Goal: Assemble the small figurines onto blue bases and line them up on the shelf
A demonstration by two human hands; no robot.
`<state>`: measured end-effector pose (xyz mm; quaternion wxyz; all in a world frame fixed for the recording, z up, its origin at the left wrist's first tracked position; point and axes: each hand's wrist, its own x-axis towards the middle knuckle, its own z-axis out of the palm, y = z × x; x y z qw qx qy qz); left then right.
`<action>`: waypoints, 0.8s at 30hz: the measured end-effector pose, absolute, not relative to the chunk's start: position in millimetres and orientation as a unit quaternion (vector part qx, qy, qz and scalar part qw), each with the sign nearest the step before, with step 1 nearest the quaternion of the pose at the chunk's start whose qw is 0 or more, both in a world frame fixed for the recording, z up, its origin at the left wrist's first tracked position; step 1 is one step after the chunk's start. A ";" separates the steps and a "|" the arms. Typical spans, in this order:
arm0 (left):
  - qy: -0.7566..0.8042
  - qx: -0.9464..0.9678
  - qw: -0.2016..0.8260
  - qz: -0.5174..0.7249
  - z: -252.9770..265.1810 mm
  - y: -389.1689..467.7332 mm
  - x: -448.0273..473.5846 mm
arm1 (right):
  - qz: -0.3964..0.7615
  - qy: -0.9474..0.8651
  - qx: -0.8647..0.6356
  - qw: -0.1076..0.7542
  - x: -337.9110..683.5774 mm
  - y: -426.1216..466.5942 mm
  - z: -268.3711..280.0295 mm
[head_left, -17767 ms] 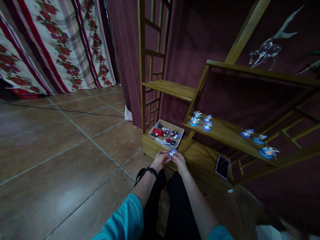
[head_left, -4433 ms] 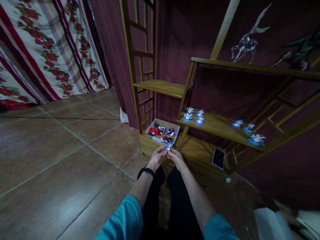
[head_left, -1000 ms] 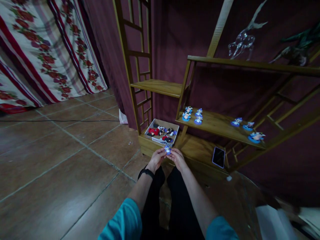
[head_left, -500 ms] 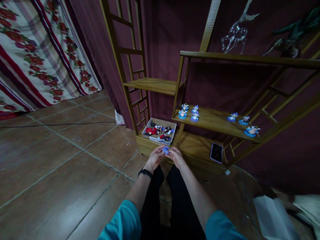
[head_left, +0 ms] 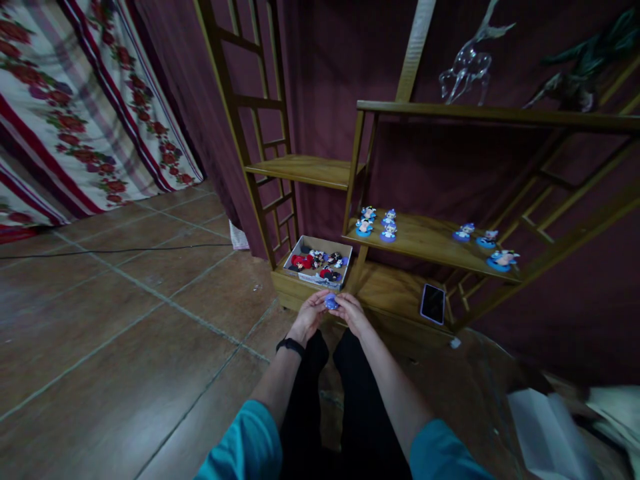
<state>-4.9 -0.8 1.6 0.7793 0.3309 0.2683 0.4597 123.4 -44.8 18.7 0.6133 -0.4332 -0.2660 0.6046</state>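
Observation:
Between my hands is a small purple figurine (head_left: 331, 302), its details partly hidden by the fingers. My left hand (head_left: 311, 313) pinches it from the left, and my right hand (head_left: 352, 312) grips it from the right. Just beyond them, a shallow white box (head_left: 287, 265) holds several figurines, some in red and black. On the middle shelf (head_left: 425, 241), several figurines on blue or purple round bases stand upright: a group of blue figurines (head_left: 365, 228) and purple figurines (head_left: 389, 232) at the left end, and others (head_left: 503, 260) at the right.
A phone or tablet (head_left: 433, 304) rests on the low shelf. A glass deer (head_left: 467, 70) and a dark sculpture (head_left: 575, 80) stand on the upper shelf. A black cable (head_left: 125, 249) crosses the tiled floor, and a whitish object (head_left: 545, 427) lies at the lower right.
The purple figurine has turned slightly between my fingers. Both hands stay in nearly the same place, and the view has shifted a little.

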 end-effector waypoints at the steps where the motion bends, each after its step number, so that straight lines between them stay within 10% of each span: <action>1: 0.268 0.332 0.779 0.460 1.7 -1.1 -5.1 | 0.606 -0.265 -0.431 0.614 123.5 -44.6 18.4; 24: 0.315 0.325 0.772 0.447 10.8 -4.4 -5.2 | 0.557 -0.264 -0.465 0.635 123.9 -36.9 4.0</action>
